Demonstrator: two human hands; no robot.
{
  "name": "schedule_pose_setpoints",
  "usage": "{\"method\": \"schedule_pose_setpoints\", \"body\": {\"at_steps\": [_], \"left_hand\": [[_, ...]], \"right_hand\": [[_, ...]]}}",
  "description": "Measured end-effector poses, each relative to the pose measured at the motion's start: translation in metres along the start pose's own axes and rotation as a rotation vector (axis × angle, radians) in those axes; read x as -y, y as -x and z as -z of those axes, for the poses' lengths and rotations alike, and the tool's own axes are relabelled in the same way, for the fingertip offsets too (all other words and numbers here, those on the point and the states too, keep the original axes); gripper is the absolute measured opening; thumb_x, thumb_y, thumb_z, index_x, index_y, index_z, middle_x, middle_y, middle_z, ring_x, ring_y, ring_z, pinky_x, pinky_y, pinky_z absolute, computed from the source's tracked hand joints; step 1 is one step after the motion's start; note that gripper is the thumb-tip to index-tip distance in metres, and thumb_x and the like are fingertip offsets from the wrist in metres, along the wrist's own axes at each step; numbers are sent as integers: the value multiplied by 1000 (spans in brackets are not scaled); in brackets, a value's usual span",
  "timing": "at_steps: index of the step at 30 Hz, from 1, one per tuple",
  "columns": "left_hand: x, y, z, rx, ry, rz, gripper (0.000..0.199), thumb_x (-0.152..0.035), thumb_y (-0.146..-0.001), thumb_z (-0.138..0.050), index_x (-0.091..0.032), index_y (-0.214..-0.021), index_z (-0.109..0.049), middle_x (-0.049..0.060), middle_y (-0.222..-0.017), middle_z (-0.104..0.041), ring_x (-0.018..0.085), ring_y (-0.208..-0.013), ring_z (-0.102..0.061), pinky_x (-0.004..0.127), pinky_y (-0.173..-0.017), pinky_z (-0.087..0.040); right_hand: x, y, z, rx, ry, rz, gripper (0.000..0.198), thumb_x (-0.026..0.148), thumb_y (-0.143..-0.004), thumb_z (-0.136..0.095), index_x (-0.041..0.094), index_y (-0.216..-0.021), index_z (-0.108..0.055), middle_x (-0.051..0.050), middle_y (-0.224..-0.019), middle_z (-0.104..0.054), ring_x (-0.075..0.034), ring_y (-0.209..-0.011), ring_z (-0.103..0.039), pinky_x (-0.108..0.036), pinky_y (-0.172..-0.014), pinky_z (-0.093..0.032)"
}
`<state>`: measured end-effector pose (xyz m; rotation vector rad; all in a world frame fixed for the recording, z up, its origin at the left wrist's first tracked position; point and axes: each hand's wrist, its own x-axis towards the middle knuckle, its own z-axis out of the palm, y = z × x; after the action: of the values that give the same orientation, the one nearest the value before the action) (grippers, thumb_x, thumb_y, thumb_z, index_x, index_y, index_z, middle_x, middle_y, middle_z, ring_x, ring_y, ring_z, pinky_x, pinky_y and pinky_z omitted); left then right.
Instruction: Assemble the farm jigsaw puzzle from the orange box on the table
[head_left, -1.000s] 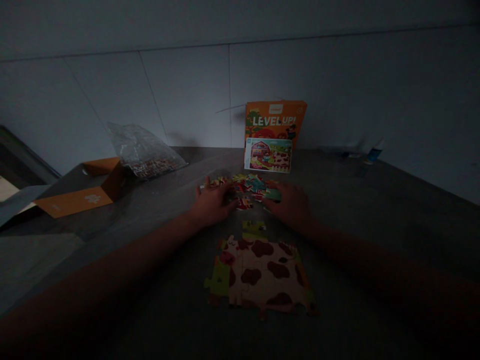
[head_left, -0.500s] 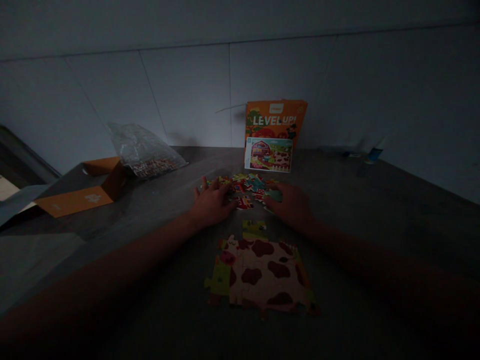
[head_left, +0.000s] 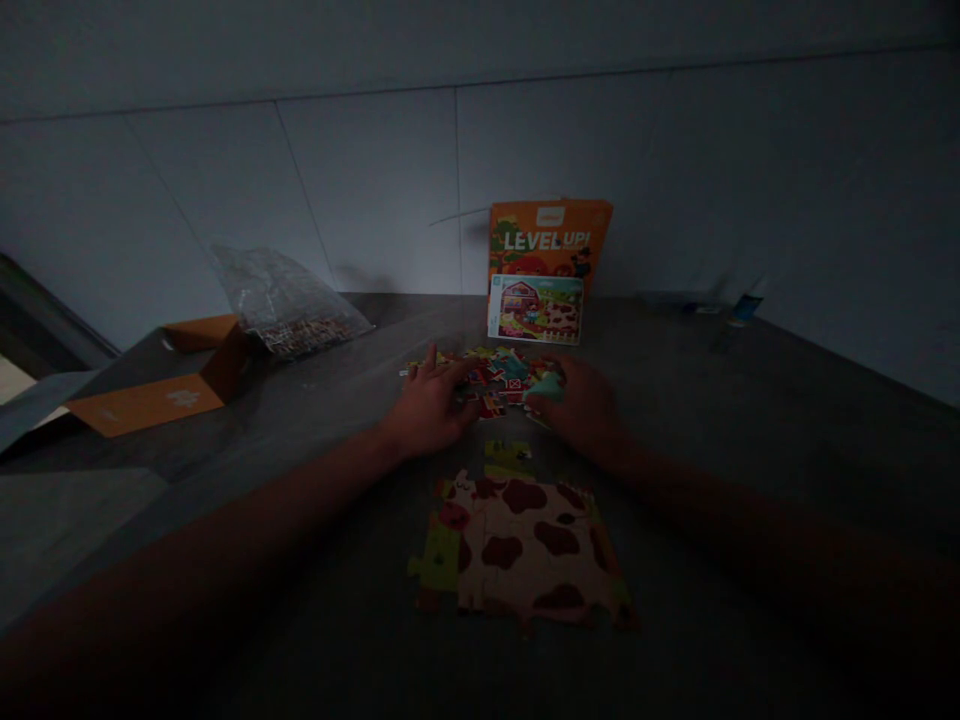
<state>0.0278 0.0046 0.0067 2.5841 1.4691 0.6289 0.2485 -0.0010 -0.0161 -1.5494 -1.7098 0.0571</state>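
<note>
My left hand (head_left: 431,405) rests at the left side of a pile of loose puzzle pieces (head_left: 491,368), its fingers apart and nothing held. Across the pile, my right hand (head_left: 585,400) pinches a pale green puzzle piece (head_left: 545,386) between thumb and fingers. A red piece (head_left: 492,405) lies by my left thumb. Nearer to me, a joined section of jigsaw puzzle (head_left: 532,550) shows a white cow with brown patches. A single green piece (head_left: 508,457) sits at its upper edge; the dim light hides whether it is joined.
Behind the pile, a picture card (head_left: 536,310) leans against an orange puzzle box (head_left: 551,235) by the wall. To the left are an open orange box lid (head_left: 157,400) and a clear plastic bag (head_left: 292,300) of pieces. A small blue-labelled item (head_left: 745,308) stands at right.
My left hand has shifted slightly, its fingers moving over the pile. In my right hand the pale green piece has tilted up, and a red piece with a white cross shows more.
</note>
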Motion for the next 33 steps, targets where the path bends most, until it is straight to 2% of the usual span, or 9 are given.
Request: {"method": "schedule_pose_setpoints", "body": {"at_steps": [3, 8, 11, 13, 17, 21, 26, 30, 33], "left_hand": [[-3, 1, 2, 14, 38, -30, 66, -40, -88, -51, -16, -147, -35, 10, -147, -47, 35, -147, -10, 58, -116, -20], [-6, 5, 3, 6, 102, -229, 69, -41, -92, -51, -21, -152, -23, 8, -148, -45, 26, -148, -17, 51, -119, -19], [-9, 6, 3, -11, 105, -347, 58, -36, -93, -53, -27, -147, -36, 6, -152, -40, 23, -145, -28, 46, -119, -23], [-9, 6, 3, -34, 137, -360, 47, -33, -93, -54, -28, -139, -48, 6, -147, -46, 22, -141, -35, 44, -116, -30], [-6, 3, 1, -109, 283, -278, 38, -27, -90, -57, -24, -127, -61, 7, -131, -60, 22, -129, -49, 39, -108, -42], [1, -1, -1, -221, 361, -43, 37, -27, -88, -57, -21, -124, -63, 7, -112, -69, 22, -102, -65, 35, -91, -53], [11, -5, -2, -263, 134, 174, 38, -28, -90, -53, -20, -127, -60, 7, -100, -73, 25, -103, -63, 40, -94, -49], [12, -5, -1, -220, -202, 201, 40, -30, -88, -55, -21, -126, -62, 10, -109, -70, 35, -116, -53, 53, -99, -41], [6, -3, 2, -282, -135, 53, 38, -35, -93, -48, -18, -123, -63, 11, -115, -66, 30, -116, -52, 47, -102, -41]], "right_hand": [[4, 1, 4, -21, -206, 64, 41, 18, -73, -63, 21, -113, -62, -9, -114, -67, -27, -106, -62, -44, -92, -47], [13, 8, 8, 61, -512, 131, 39, 31, -78, -68, 23, -115, -60, -6, -108, -70, -23, -94, -67, -36, -80, -54], [17, 11, 9, 127, -527, 144, 37, 36, -79, -68, 22, -112, -62, -2, -83, -72, -20, -76, -69, -32, -68, -54], [18, 11, 10, 137, -509, 144, 31, 36, -81, -66, 22, -109, -64, -1, -77, -73, -20, -72, -69, -31, -66, -53], [17, 7, 11, 54, -484, 106, 21, 35, -82, -64, 21, -96, -70, -4, -90, -75, -21, -80, -70, -33, -71, -53], [9, 1, 8, -71, -520, 4, 19, 35, -83, -60, 19, -90, -70, -6, -89, -74, -21, -80, -69, -32, -69, -53], [3, -3, 4, -89, -552, -52, 21, 35, -82, -59, 19, -92, -68, -6, -86, -73, -19, -74, -67, -30, -62, -51], [6, -1, 4, -11, -600, -20, 24, 34, -82, -58, 18, -97, -64, -6, -82, -71, -18, -67, -65, -29, -58, -51], [9, 3, 5, 32, -600, 37, 21, 32, -83, -58, 19, -98, -62, -4, -81, -71, -17, -66, -65, -28, -59, -51]]}}
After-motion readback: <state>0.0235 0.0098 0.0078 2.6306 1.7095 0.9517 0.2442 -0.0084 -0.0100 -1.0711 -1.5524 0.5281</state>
